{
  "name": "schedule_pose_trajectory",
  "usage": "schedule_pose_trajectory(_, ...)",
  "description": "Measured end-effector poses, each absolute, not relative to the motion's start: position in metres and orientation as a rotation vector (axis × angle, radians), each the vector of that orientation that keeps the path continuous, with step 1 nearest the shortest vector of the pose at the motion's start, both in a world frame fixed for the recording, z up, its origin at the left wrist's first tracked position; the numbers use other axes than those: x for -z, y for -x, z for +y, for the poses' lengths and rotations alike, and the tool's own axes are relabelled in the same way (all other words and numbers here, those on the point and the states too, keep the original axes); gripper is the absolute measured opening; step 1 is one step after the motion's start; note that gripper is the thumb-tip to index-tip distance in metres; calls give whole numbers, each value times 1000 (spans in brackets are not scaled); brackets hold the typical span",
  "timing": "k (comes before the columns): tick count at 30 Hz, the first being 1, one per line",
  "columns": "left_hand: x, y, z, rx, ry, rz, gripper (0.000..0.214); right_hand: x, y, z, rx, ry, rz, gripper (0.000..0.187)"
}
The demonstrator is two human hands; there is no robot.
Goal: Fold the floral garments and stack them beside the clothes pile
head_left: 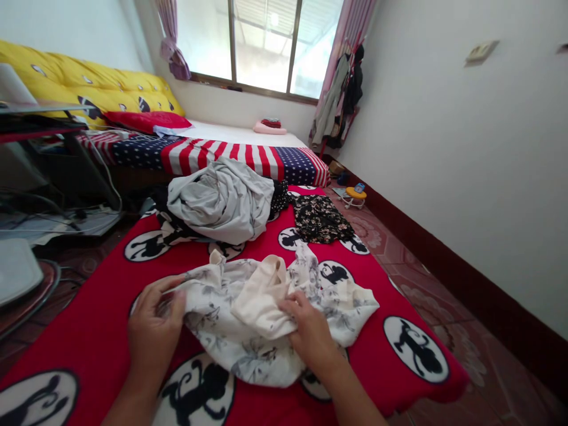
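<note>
A cream garment with a grey floral print (248, 349) lies crumpled on a red blanket with black-and-white round figures (102, 331). My left hand (155, 328) pinches the garment's left edge, fingers closed on the cloth. My right hand (310, 328) grips the plain cream inner fabric near the garment's middle, fingers curled on it. Both forearms reach in from the bottom of the view.
Beyond the garment lie a grey bundled cloth (222, 201) and a dark floral garment (322, 219). A mattress with a stars-and-stripes cover (239, 157) sits further back under a window. A desk with cables (53, 177) stands left; tiled floor (444, 307) and a wall are at the right.
</note>
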State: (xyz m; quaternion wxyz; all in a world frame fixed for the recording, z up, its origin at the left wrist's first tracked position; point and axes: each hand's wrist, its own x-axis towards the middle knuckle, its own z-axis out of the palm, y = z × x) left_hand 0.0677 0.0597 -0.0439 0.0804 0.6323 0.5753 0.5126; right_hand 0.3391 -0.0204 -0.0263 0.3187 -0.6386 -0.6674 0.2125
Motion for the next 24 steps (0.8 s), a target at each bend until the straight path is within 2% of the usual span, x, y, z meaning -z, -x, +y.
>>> schedule_pose_trajectory(2,41,-72,58,-1518,-1959,1627,29,22,-348,-25,-639,1520,-1600,28)
schedule_pose_trajectory(4,37,-76,55,-1484,-2018,1572,27,17,-363,-33,-679,1389,-1254,19)
schedule_pose_trajectory(8,30,-78,50,-1441,-2044,1589,27,14,-406,-55,-522,1251,-427,24)
schedule_pose_trajectory(11,24,-79,51,-1435,-2013,1624,31,24,-441,-69,-383,1201,-155,23)
schedule_pose_trajectory(14,20,-87,60,-1438,-2044,1582,35,38,-465,-79,-364,1253,-59,27)
schedule_pose_trajectory(17,22,-105,75,-1267,-2110,1463,42,45,-469,-87,-527,1285,-64,40)
schedule_pose_trajectory(21,30,-136,89,-781,-2217,1312,76,40,-454,-92,-777,1311,-287,58)
schedule_pose_trajectory(24,38,-152,82,-546,-2277,1218,94,37,-446,-90,-732,1408,-502,65)
